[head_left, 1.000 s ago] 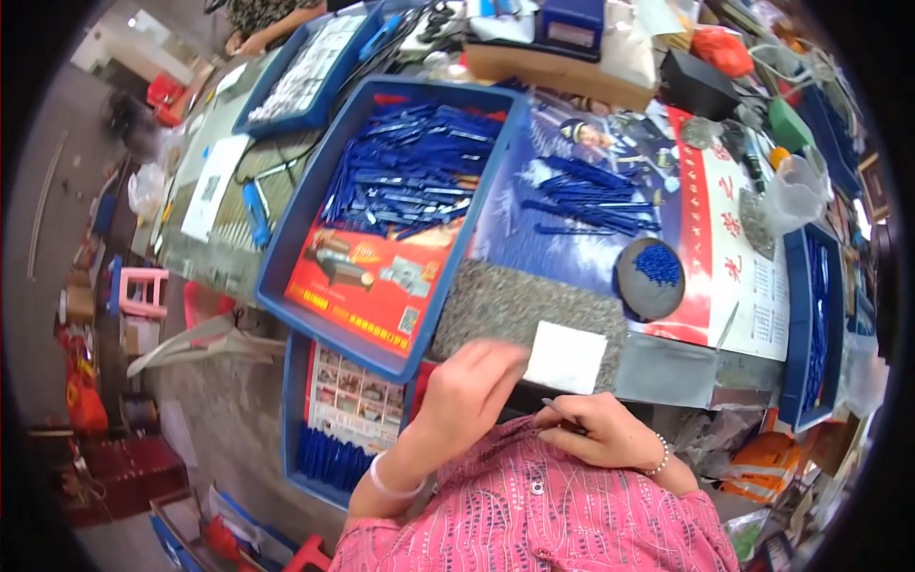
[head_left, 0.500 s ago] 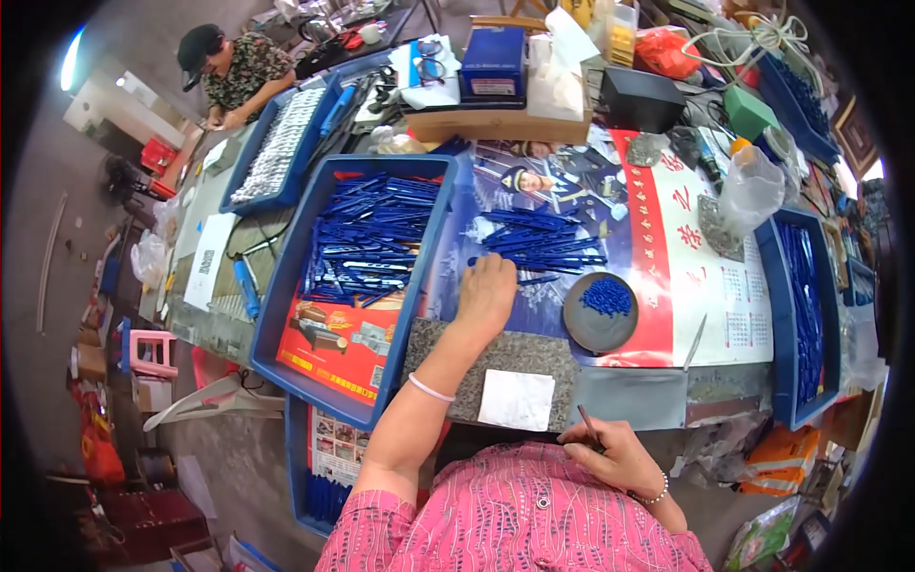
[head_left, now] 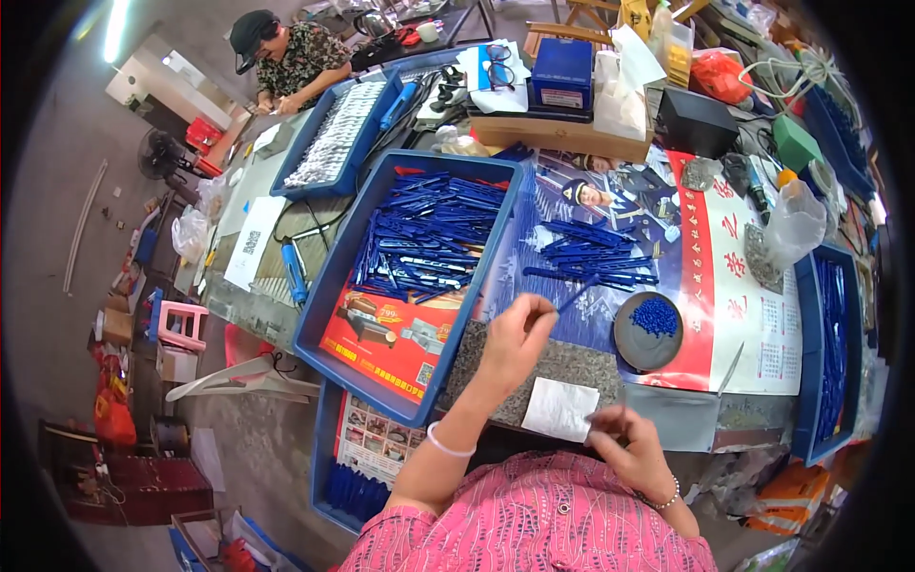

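My left hand [head_left: 519, 334] is closed, pinching one end of a slim blue strip [head_left: 578, 293] above the poster-covered table. Just beyond it lies a loose pile of similar blue strips [head_left: 596, 255]. To its right stands a round dark dish [head_left: 633, 355] holding small blue beads [head_left: 655, 316]. Near the table's front edge my right hand [head_left: 631, 450] is curled beside a folded white cloth [head_left: 560, 408]. Its fingers are blurred, and what they hold cannot be made out.
A blue tray [head_left: 315, 334] of blue strips stands left of my left arm, and another blue tray [head_left: 810, 419] at the far right. Boxes, including a blue box [head_left: 562, 74], line the back. A co-worker [head_left: 291, 62] sits at the far left.
My left hand has drawn back from the pile toward me, bringing a blue strip. My right hand has moved up to the white cloth; the thin dark stick seen in it before is no longer distinct.
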Demonstrator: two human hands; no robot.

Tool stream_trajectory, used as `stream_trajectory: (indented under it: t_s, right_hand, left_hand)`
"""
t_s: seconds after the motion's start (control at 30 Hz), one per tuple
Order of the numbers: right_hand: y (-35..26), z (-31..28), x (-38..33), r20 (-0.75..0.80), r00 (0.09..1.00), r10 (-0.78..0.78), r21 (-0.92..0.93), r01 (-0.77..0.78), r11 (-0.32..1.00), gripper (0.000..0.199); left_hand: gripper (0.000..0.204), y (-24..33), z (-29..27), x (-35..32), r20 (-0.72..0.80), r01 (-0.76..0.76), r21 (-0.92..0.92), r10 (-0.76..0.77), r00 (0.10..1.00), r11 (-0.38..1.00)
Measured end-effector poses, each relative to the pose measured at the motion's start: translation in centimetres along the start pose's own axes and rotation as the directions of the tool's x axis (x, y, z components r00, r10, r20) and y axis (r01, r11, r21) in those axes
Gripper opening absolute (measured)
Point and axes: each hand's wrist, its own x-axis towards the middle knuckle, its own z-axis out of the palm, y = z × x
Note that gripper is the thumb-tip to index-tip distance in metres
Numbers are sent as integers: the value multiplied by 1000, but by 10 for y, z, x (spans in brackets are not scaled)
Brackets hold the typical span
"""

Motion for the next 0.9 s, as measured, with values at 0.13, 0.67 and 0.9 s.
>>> stream_trajectory:
  t_s: [0.13, 0.67, 0.9]
  right_hand:
    - [-4, -1, 8, -202, 971, 125, 668, 44, 743, 42]
    - [-4, -9, 14, -192, 962, 195, 572, -52, 819, 15]
    - [30, -58, 24, -585, 811, -14, -53, -21, 998, 11]
  left_hand:
    - [11, 20, 2, -47, 402, 357, -576, -125, 907, 736]
    - [16, 12, 14, -105, 547, 352, -203, -192, 815, 914]
    - [22, -3, 2, -108, 626, 649, -482, -287, 725, 589]
